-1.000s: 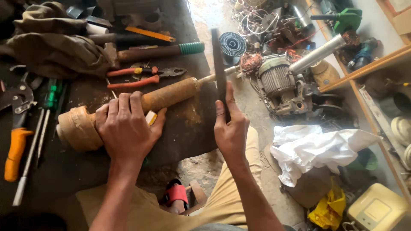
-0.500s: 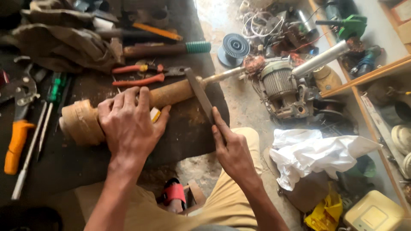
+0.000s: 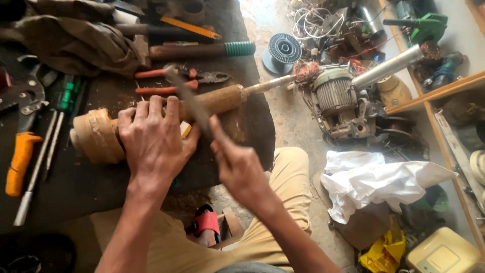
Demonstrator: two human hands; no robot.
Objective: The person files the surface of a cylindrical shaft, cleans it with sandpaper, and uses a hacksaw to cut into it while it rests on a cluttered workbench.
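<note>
Two bare hands are at work over the dark workbench (image 3: pixel 237 131), and we see both forearms come up from the bottom edge; the left hand (image 3: pixel 151 139) lies palm down on the rusty rotor (image 3: pixel 212 100), fingers pressed close together and curled over its top, thumb stretched toward the right, so the hand is clamped on it; the right hand (image 3: pixel 237 164) is raised just beside the left one, wrist bent, fingers wrapped tight round the lower end of a flat dark file (image 3: pixel 189 98), with the thumb laid along it; the file slants up and to the left, crossing over the rotor, and its far end is blurred, so we cannot tell if it touches the metal. We see the rotor lying on its side across the bench; it is a long brown cylinder, rough with rust, with a wide pale tan ring (image 3: pixel 96 135) on its left end and a thin shaft (image 3: pixel 270 83) which reaches out past the right edge of the bench. Behind it lie red-handled pliers (image 3: pixel 182 81) and a tool with a green grip (image 3: pixel 240 48); an orange-handled tool (image 3: pixel 20 162) rests at the left. On the floor to the right stand an electric motor (image 3: pixel 336 98), a grey spool (image 3: pixel 284 49) and a white cloth (image 3: pixel 384 182).
</note>
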